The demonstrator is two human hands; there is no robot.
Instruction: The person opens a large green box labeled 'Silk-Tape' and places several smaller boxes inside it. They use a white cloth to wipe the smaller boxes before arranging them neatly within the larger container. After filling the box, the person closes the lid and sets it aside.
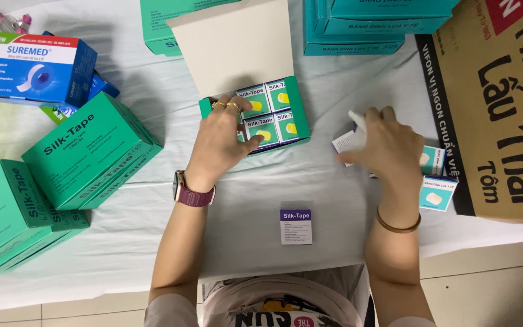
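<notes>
Small purple-topped box (pixel 296 226) lying alone on white cloth (pixel 122 242), nearest wearer, well apart from both hands. Left hand (pixel 220 140), rings and wristwatch showing, resting fingers-down inside open green carton (pixel 295 106), thumb spread, touching small tape boxes (pixel 270 115) packed in rows; grip on any box: cannot tell. Right hand (pixel 385 145) curling closed around small white box (pixel 347 142), just beside teal boxes (pixel 437 181). Closed green cartons (pixel 86 151) stacking at left; brown shipping carton (pixel 503 103) sitting at right.
</notes>
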